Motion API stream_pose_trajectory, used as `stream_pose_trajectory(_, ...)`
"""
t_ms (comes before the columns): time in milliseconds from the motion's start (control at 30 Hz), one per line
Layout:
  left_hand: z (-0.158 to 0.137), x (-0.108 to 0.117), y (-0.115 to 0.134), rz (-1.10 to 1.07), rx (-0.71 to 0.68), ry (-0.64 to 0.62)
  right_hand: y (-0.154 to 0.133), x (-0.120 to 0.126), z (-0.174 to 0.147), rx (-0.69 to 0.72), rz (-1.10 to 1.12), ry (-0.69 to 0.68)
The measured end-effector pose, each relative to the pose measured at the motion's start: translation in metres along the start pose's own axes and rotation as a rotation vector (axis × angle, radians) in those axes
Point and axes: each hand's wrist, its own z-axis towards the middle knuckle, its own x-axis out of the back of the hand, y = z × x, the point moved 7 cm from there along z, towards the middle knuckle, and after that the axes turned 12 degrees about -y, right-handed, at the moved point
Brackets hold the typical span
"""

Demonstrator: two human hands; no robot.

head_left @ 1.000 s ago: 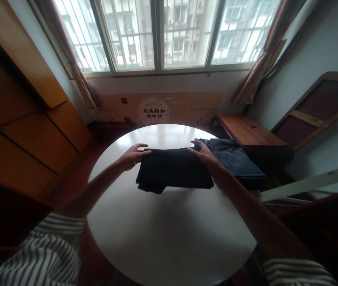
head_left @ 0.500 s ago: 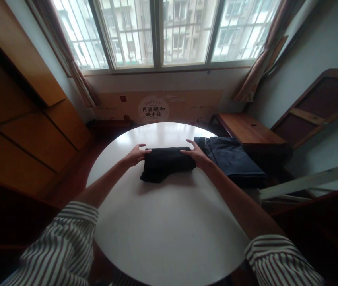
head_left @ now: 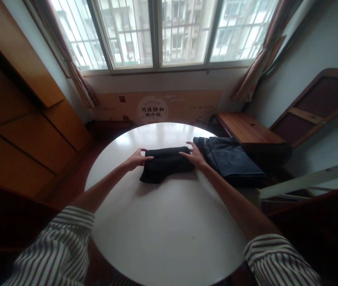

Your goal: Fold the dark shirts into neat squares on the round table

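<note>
A folded black cloth garment (head_left: 167, 163) lies across the far half of the round white table (head_left: 169, 222); its exact kind does not show. At its left end my left hand (head_left: 137, 159) grips the edge, with the thumb on top and the fingers partly hidden behind. My right hand (head_left: 197, 157) holds the right end, its thumb lying over the cloth and the index finger reaching past the far edge. A corner of the garment hangs out toward me at the lower left. Just right of my right hand rests a stack of folded dark clothes (head_left: 234, 161).
Behind the table, a low wooden table (head_left: 249, 127) stands by the right wall, near a leaning wooden frame (head_left: 309, 113). Wooden cabinets (head_left: 37, 139) line the left side. A printed cardboard panel (head_left: 183, 105) is under the barred window.
My left thumb has slid a little farther over the garment, and its far edge looks slightly rolled toward me. The right hand has shifted slightly left and down. The stack stays put.
</note>
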Motion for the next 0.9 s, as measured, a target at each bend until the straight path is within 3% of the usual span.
stream_pose_trajectory(100,-0.008,0.004,0.019,0.356,-0.131,0.188,-0.028,0.001,-0.012,0.060,-0.331,0.150)
stream_pose_trajectory(167,-0.013,-0.006,0.040,0.618,-0.289,0.300,-0.052,-0.014,-0.017,0.144,-0.535,0.174)
stream_pose_trajectory(267,-0.006,-0.041,0.055,0.849,-0.484,0.207,-0.075,-0.060,-0.012,0.309,-0.754,-0.026)
stream_pose_trajectory(333,0.008,-0.059,0.045,0.907,-0.460,0.091,-0.071,-0.088,-0.006,0.354,-0.828,-0.183)
stream_pose_trajectory(400,0.021,-0.065,0.029,0.933,-0.386,0.060,-0.057,-0.097,0.002,0.308,-0.859,-0.230)
stream_pose_trajectory(500,0.029,-0.063,0.012,0.963,-0.344,0.084,-0.033,-0.086,0.011,0.181,-0.840,-0.181)
stream_pose_trajectory(667,0.032,-0.051,0.004,0.927,-0.286,0.096,-0.002,-0.055,0.021,-0.031,-0.728,-0.175)
stream_pose_trajectory(800,0.038,-0.026,-0.001,0.736,-0.208,0.107,0.010,-0.046,0.023,-0.071,-0.708,-0.188)
stream_pose_trajectory(900,0.047,-0.009,0.005,0.621,-0.255,0.063,0.010,-0.042,0.028,-0.061,-0.693,-0.204)
